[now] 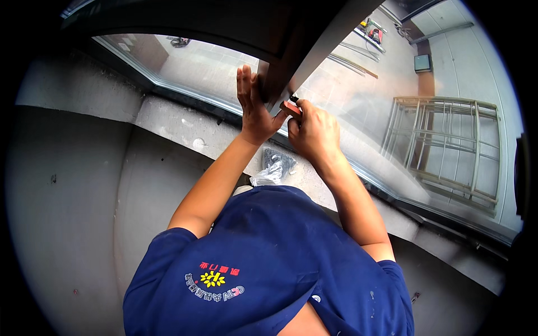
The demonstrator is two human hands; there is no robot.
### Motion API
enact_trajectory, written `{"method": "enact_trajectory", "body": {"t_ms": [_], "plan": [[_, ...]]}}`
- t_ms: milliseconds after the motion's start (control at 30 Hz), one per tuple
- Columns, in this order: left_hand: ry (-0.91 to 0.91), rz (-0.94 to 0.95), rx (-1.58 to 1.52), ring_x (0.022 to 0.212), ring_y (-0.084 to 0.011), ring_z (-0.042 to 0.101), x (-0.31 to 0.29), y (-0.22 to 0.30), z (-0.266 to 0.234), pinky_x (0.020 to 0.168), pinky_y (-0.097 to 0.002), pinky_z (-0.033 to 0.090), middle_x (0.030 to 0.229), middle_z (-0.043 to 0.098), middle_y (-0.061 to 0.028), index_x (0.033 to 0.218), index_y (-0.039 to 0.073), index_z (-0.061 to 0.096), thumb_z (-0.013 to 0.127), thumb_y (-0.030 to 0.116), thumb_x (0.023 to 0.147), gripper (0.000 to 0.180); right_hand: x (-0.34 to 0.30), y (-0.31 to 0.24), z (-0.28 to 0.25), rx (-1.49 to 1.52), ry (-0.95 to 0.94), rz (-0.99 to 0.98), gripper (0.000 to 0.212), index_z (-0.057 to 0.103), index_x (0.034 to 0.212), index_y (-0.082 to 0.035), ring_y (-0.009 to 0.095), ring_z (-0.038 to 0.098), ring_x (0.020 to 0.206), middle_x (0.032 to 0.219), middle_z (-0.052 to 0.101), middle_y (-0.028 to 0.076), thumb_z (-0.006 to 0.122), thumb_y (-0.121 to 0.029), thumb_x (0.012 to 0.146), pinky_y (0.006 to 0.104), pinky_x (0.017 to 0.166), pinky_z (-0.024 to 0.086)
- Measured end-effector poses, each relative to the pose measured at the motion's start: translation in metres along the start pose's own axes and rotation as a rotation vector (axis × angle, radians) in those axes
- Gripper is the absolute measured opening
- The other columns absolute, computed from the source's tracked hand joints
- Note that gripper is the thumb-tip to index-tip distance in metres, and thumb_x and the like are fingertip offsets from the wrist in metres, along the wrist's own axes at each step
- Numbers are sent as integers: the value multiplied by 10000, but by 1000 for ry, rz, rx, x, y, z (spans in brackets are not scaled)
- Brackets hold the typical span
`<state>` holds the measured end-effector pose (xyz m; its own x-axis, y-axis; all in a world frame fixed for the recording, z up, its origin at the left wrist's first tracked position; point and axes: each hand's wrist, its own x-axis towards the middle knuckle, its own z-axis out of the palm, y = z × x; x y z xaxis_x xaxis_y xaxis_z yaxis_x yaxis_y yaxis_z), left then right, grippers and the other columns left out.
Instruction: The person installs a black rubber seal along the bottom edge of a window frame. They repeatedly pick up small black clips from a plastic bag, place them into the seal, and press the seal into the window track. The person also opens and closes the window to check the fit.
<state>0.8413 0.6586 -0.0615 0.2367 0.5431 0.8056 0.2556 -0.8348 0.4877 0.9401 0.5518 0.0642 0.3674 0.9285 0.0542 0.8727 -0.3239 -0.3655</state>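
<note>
My left hand (256,117) is raised with its fingers stretched out, its palm side against the dark window-frame post (276,75). Close to its thumb, my right hand (316,131) is closed around a small red-handled tool (291,108) with a black part at its far end. The tool sits right by the lower part of the post; its working tip is too small to make out. Below both hands, a clear plastic bag (276,168) with dark small pieces lies on the concrete ledge (196,134).
Glass panes border the ledge. Through the right pane a metal rack (448,145) shows, with long strips (353,64) and a red tool (376,36) on the tiled floor beyond. A dark frame panel (185,19) spans overhead. A grey wall (67,185) stands at left.
</note>
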Motion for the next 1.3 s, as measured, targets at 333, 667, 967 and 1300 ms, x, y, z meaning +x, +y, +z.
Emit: {"method": "enact_trajectory", "body": {"t_ms": [333,667,967,1300], "plan": [[89,11,58,1472,-488,157,4,5,4,1185,-559,187,1595,172,-272,1536,-6,180,677,595,857,1034,-9,23,-7,335,-37,-75,371,642,1106,-11,424,674,805,823,682,238,628,-183,777,482,747,529],[94,-20,124,1459,-484,185,5,11,6,1181,-546,203,1587,187,-276,1536,-14,173,726,605,810,1104,-21,50,-2,332,58,-200,236,532,886,-31,441,638,711,736,640,236,596,-247,959,511,605,479],[124,-137,89,1429,-503,236,-12,23,20,1164,-560,235,1548,224,-324,1535,-66,110,708,543,861,1087,-16,40,11,90,139,-132,246,556,863,-67,410,631,550,612,629,196,568,-275,993,519,516,487],[176,-32,107,1398,-509,289,-11,11,22,1136,-574,283,1513,275,-325,1533,-64,120,691,560,869,1076,-10,36,14,91,218,-182,236,553,821,-66,384,620,558,617,611,171,589,-232,985,461,499,471]]}}
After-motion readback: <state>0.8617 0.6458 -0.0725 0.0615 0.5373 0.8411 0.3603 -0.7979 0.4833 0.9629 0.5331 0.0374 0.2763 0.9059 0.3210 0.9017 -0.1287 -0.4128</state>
